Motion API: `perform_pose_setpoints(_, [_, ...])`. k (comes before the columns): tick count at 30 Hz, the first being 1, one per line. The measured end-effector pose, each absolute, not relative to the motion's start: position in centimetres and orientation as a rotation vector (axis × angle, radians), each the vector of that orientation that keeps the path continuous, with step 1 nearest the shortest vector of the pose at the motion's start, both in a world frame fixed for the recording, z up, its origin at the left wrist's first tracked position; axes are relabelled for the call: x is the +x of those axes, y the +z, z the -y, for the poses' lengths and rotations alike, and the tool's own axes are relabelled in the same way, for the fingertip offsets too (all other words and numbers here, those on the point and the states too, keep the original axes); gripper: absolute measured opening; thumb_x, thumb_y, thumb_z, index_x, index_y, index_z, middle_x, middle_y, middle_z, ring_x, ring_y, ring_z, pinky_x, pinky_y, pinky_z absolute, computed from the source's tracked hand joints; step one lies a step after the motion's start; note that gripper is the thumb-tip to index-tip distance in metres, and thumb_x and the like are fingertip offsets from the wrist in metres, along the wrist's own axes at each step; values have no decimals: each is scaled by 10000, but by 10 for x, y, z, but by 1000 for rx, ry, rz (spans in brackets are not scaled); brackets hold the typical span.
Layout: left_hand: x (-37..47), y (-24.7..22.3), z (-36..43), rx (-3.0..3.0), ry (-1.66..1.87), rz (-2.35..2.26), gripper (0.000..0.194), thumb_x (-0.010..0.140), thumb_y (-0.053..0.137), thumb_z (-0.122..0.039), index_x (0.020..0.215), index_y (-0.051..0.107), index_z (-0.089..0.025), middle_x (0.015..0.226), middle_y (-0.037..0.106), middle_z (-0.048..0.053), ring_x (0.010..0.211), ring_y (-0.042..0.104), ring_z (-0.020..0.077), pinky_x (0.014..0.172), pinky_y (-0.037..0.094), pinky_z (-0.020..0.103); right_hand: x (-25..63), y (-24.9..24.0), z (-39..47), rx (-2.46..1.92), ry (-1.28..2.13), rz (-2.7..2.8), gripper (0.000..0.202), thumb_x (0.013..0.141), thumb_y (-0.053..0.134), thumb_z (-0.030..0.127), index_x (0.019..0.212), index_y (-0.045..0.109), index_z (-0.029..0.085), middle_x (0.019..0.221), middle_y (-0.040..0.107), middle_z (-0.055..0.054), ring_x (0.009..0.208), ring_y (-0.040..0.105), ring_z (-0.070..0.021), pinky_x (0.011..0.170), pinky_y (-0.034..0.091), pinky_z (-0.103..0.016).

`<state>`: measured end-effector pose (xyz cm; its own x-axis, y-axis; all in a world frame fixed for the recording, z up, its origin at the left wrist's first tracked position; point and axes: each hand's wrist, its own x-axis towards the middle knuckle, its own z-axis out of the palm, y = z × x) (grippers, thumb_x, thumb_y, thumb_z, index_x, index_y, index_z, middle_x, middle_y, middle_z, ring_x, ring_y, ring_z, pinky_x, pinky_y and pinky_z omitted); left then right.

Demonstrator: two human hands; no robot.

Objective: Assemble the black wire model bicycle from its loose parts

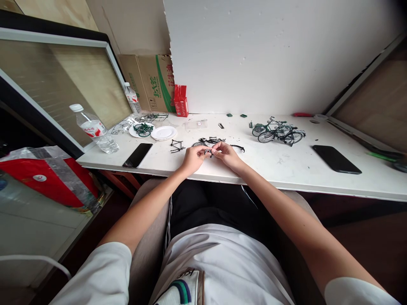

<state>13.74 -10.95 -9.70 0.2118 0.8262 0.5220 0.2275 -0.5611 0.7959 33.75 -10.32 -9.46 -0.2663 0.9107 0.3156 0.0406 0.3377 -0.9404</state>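
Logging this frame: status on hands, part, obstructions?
Left hand, right hand pinching small dark part. Part partly hidden by grip. Dark model-bicycle parts just beyond.

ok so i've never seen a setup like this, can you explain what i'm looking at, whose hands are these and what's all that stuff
There's no machine here: one person works bare-handed, and the single picture comes from a camera worn on their head, looking forward and down. The left hand and right hand meet near the front edge of a white table, pinching a small dark part between the fingertips; it's too small to identify. Just left of them lies a black frame piece. Farther right stand small model bicycles. Toward the left are white plates and water bottles.
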Motion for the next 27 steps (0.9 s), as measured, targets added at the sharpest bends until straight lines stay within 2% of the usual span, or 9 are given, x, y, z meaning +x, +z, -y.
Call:
perform_pose_setpoints(9, [137, -98, 108, 1864, 1342, -974, 231, 898, 773, -213, 1116, 839, -178, 902, 809, 90, 829, 758, 203, 820, 616, 336, 338, -91, 106, -876, 1138, 1606, 400, 865, 809, 613, 941, 672, 245, 940, 714, -42, 914, 664, -227, 879, 541, -383])
perform_pose_setpoints(27, [138, -100, 107, 1752, 1350, -906, 239, 888, 787, -233, 1112, 835, -163, 906, 831, 99, 790, 800, 222, 796, 661, 361, 338, -90, 106, -903, 1108, 1623, 434, 858, 801, 659, 935, 688, 247, 969, 733, -51, 946, 682, -244, 900, 558, -395])
